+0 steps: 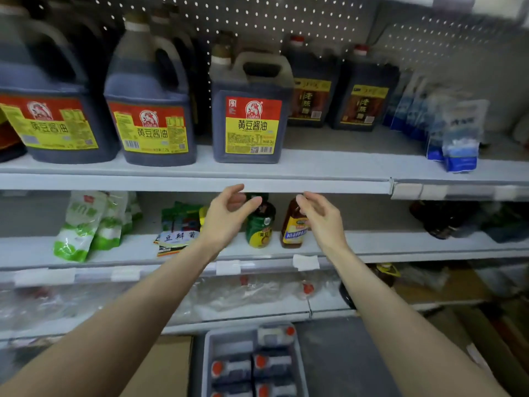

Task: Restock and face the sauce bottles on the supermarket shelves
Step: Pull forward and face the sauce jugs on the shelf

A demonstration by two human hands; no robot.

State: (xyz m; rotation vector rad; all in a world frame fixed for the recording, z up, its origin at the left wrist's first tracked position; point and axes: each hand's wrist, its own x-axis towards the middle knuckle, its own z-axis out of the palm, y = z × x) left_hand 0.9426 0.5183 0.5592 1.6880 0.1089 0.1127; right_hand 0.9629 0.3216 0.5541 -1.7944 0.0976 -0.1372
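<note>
Green bottle (259,229) and amber bottle (292,229) are standing near the middle shelf (372,243) edge, with bare shelf lying at 3 o'clock. Left hand (229,214) is hovering at 9 o'clock, grip slack and empty. Right hand (322,217) grip is not discernible.

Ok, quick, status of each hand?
Left hand: open, holding nothing, beside the green-labelled bottle.
Right hand: at the amber bottle; grip cannot be told.

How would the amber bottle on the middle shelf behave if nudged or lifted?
Likely tippy: the amber bottle is tall, narrow and stands upright. Probably heavy for its size, as it looks full of liquid. Its glossy surface may be slippery; material unclear.
</note>
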